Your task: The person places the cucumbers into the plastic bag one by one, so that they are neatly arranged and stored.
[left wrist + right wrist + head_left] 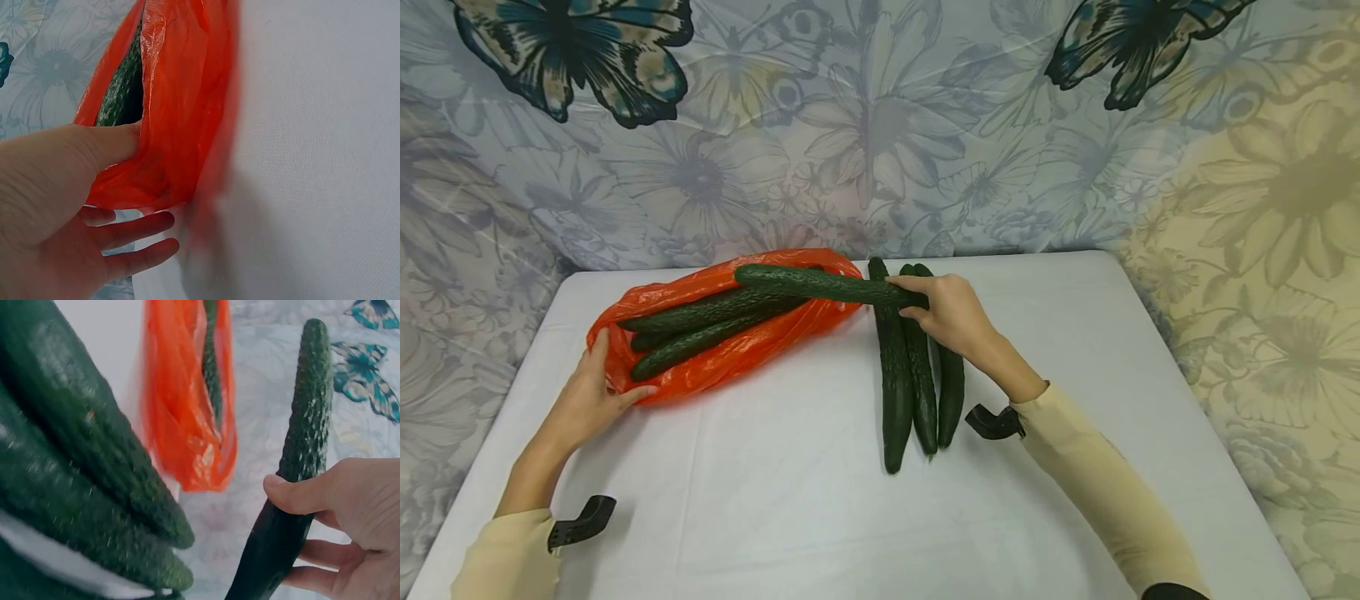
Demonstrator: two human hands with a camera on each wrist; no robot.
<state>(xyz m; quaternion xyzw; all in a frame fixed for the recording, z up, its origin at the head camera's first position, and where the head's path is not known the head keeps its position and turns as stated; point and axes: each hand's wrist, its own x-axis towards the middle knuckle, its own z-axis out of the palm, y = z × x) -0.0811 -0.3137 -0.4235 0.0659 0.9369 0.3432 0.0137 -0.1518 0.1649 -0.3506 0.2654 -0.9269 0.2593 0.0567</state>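
Observation:
In the head view my right hand [951, 312] grips a long dark green cucumber [820, 283] near its right end. That cucumber spans from above the orange-red plastic bag [730, 375] to above the tops of three cucumbers lying side by side, one of them the leftmost cucumber [895, 392]. Several cucumbers, such as the front cucumber [700, 342], lie in the bag's long opening. At the bag's left end my left hand [587, 396] holds the plastic. The left wrist view shows the thumb [119, 142] over the bag's edge, with the other fingers outside.
A white-covered table [760, 517] bears everything, its back edge against a floral cloth backdrop [880, 167] printed with butterflies. Dark curved pieces, one black mount [583, 523] and another black mount [995, 422], stick out at the wrists.

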